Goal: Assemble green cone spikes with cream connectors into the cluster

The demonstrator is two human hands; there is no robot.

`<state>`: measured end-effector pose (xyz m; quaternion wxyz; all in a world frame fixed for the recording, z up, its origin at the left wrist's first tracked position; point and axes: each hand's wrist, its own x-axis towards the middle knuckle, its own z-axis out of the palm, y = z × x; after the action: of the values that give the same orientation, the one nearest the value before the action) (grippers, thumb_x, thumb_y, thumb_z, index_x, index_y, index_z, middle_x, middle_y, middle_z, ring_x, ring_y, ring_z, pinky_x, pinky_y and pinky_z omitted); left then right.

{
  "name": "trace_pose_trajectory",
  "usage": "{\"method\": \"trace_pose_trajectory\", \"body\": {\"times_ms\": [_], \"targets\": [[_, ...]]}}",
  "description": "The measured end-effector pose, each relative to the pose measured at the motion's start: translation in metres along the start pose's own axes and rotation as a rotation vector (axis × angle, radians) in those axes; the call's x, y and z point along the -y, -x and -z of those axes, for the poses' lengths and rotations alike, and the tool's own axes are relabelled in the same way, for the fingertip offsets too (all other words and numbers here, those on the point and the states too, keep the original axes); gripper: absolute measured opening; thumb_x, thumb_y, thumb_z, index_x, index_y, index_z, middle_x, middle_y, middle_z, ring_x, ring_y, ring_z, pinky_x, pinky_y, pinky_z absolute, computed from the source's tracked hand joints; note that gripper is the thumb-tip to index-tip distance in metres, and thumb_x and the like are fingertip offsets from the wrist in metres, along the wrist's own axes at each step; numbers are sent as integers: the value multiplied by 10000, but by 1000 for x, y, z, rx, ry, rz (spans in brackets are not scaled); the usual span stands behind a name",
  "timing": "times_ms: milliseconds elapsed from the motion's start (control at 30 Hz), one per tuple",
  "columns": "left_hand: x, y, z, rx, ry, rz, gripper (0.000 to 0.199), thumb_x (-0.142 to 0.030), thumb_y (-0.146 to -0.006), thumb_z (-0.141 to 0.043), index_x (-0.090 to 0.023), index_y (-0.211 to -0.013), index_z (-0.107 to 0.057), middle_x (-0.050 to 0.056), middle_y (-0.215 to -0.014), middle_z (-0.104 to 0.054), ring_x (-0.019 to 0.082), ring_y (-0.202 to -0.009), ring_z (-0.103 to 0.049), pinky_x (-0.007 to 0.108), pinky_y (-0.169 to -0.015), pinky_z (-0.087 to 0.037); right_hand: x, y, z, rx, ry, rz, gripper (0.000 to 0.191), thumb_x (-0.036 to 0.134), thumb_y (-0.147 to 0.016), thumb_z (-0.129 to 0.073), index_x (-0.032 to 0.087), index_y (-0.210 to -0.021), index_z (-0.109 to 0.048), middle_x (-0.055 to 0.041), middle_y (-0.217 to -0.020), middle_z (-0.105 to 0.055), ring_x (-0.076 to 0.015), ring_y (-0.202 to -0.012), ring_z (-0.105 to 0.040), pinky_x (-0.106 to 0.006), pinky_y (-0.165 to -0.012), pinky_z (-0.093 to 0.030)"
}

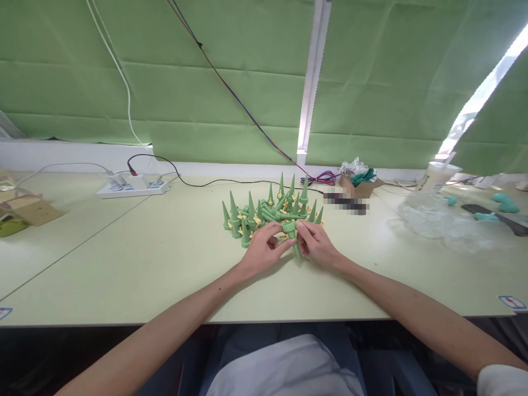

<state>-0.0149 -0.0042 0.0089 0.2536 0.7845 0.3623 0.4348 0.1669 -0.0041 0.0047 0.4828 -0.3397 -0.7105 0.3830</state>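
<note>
Presently, in the head view, the left hand (pixel 266 247) pinches a green cone (pixel 292 233) between thumb and fingers; the right hand (pixel 318 245), fingers curled in, grips its other side; the cone is over the table (pixel 165 264), collar uppermost, tip slanting down; just behind, more cones (pixel 249 212) with yellow fittings (pixel 258 219) stand or lie clustered; a power strip (pixel 134 187) sits well apart, leftward.

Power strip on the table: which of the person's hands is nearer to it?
Left. The left hand is to the right of the power strip and closer to the person; the right hand is farther right, beyond the left hand.
</note>
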Motion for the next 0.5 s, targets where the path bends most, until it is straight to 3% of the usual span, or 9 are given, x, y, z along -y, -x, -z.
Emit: {"method": "trace_pose_trajectory", "body": {"times_ms": [500], "targets": [[-1, 0, 1, 7, -78, -41, 306, -439, -869, -626, -164, -746, -571, 64, -903, -579, 153, -735, -572, 247, -547, -466, -2, -1, 2, 16, -89, -98, 515, 560, -963, -442, 220, -577, -425, 26, -436, -516, -110, -356, -442, -260, -390, -364]]}}
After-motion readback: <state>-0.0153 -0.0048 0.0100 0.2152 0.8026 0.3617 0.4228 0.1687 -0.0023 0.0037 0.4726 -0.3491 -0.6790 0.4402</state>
